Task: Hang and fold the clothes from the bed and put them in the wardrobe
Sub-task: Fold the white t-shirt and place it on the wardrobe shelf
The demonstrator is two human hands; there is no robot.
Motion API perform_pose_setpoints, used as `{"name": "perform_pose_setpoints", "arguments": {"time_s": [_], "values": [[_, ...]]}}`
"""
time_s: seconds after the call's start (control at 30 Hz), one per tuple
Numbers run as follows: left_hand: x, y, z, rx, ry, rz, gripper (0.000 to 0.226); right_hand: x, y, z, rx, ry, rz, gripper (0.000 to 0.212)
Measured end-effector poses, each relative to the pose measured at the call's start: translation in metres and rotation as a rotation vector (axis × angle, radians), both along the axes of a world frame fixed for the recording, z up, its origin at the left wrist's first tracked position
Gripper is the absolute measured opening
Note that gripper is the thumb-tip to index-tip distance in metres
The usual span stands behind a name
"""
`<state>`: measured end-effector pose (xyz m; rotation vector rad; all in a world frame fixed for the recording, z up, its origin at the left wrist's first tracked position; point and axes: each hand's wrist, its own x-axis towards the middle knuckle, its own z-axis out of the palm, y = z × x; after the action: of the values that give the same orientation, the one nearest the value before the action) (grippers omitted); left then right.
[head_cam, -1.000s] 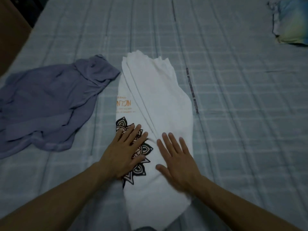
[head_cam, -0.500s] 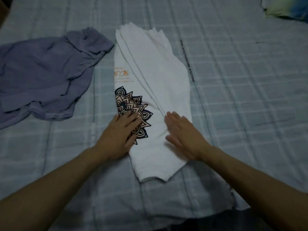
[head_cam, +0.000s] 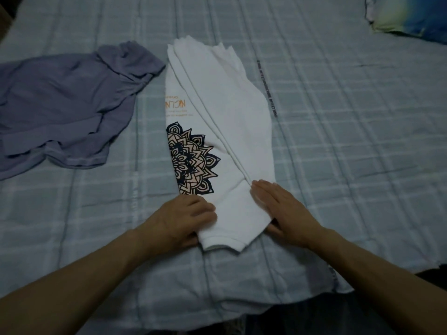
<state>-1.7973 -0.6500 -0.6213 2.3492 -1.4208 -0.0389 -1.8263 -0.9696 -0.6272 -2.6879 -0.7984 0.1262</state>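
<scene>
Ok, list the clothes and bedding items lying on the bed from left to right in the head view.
purple garment → white printed T-shirt → blue and yellow pillow, all on the checked bedsheet.

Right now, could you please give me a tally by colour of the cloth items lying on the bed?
White: 1, the folded white shirt under both hands.
Purple-grey: 1, the crumpled purple-grey garment.
Blue and yellow: 1, the cloth item at the far right corner, partly out of frame.
Total: 3

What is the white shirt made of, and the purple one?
The white shirt looks like matte cotton knit: it holds soft creases and carries a printed design. The purple garment seems thinner and drapier, lying in limp, loose wrinkles; the exact fibre cannot be told.
</scene>
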Motion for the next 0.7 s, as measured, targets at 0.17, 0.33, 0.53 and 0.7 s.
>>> {"name": "perform_pose_setpoints", "arguments": {"time_s": [0.17,0.33,0.53,0.7], "values": [[0.007,-0.010,0.017,-0.185,0.311,0.316,0.011,0.005,-0.003,-0.004,0.111,-0.041,-0.017,0.076],[0.036,-0.025,0.048,-0.329,0.465,0.535,0.023,0.017,-0.009,0.001,0.135,-0.007,-0.047,0.077],[0.074,-0.035,0.072,-0.347,0.486,0.593,0.037,0.054,-0.006,0.017,0.373,0.064,-0.154,0.029],[0.119,-0.035,0.094,-0.429,0.442,0.691,0.034,0.100,-0.009,0.052,0.666,0.182,-0.353,0.023]]}}
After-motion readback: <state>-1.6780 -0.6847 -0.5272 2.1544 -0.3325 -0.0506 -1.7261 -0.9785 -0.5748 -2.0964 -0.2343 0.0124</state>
